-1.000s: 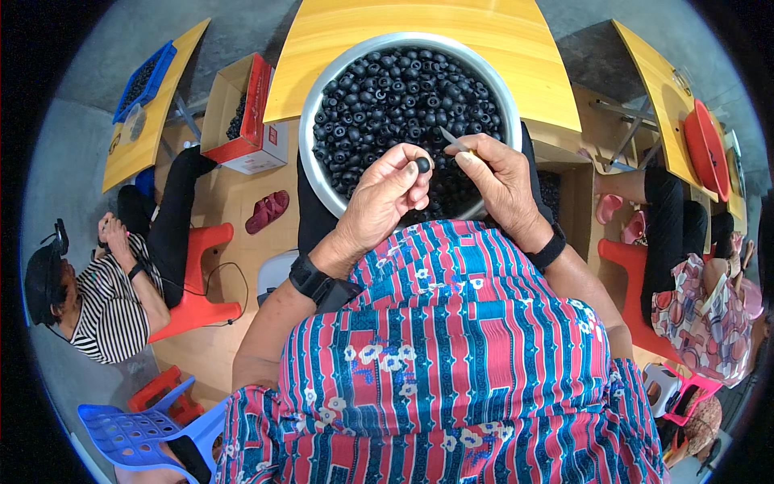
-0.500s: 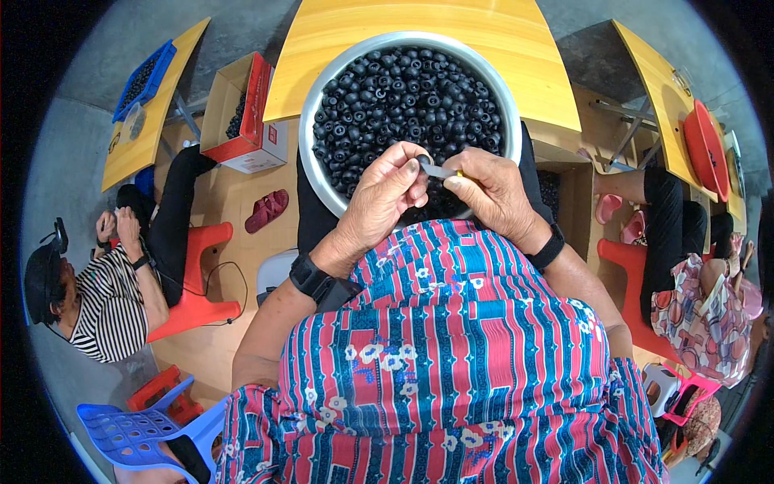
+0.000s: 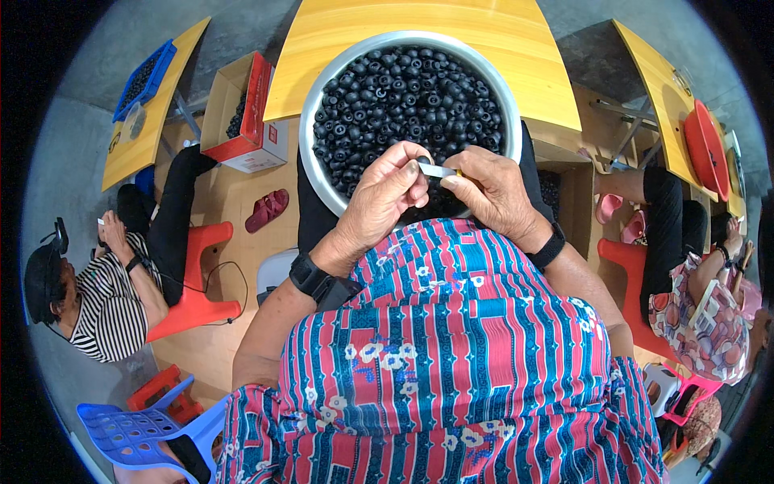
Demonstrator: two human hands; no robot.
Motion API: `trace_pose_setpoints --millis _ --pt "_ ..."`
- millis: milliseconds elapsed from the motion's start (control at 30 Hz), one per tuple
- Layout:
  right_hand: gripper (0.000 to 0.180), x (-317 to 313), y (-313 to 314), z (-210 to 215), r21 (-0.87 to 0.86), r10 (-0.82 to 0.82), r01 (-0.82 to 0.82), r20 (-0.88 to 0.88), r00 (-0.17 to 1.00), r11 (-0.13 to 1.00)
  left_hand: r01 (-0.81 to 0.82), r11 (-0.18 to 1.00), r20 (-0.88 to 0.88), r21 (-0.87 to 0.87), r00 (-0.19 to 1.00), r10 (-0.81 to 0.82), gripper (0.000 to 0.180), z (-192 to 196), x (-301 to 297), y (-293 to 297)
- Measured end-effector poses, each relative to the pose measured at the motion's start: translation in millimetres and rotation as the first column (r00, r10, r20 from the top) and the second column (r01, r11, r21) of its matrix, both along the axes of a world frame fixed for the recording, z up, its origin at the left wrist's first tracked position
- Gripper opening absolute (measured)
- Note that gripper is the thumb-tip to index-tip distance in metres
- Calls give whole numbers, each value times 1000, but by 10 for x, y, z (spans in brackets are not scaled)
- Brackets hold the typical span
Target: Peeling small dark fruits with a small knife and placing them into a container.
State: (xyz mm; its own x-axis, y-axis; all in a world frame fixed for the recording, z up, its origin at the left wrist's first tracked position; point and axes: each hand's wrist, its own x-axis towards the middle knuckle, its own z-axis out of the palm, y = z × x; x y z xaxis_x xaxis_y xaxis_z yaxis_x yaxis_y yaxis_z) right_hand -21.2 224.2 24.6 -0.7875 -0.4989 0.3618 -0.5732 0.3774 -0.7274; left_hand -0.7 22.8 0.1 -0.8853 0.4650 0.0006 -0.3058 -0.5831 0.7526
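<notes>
Over the near edge of a wide metal basin [image 3: 307, 133], my two hands meet in front of my body. My left hand [image 3: 379, 198] is closed, pinching a small round black piece [image 3: 423, 160] between thumb and fingers. Wrapped round a small knife [image 3: 438, 170] is my right hand [image 3: 493, 192]; the short pale blade reaches left and meets the black piece. A bit of yellow handle shows by the fingers. Many similar black pieces [image 3: 403, 105], round with a hole in each, fill the basin. What they are made of, I cannot tell.
The basin stands against a yellow wooden table [image 3: 419, 16]. Left are a red and white carton [image 3: 262, 153], dark red slippers [image 3: 268, 211] and a seated person in stripes [image 3: 117, 290]. Another person [image 3: 697, 319] sits at right, near a table with a red basin [image 3: 706, 151].
The knife blade has turned slightly, showing more of its flat side, while both my hands stay nearly in place. The seated people's hands at left and right have shifted.
</notes>
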Motion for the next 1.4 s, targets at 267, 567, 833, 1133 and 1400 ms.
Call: trace_pose_setpoints --millis 267,567,833,1133,1400 --pt "20 -5 3 -7 13 0 0 -24 1000 1000 -33 999 -11 -26 999 32 20 -3 -3 5" --pt "20 -28 -37 -15 14 -253 252 77 964 968 59 994 -28 -88 998 -62 21 2 4 -26" --pt "30 32 -51 36 -220 -45 70 117 992 973 -1 998 29 -59 1000 3 19 -32 1 12" --pt "43 58 -81 55 16 -7 8 -68 998 1000 22 990 90 136 995 -35 24 -201 -23 -44" --pt "48 98 -63 49 127 0 22 -168 986 992 27 980 123 195 991 -52 20 -190 -14 -71"
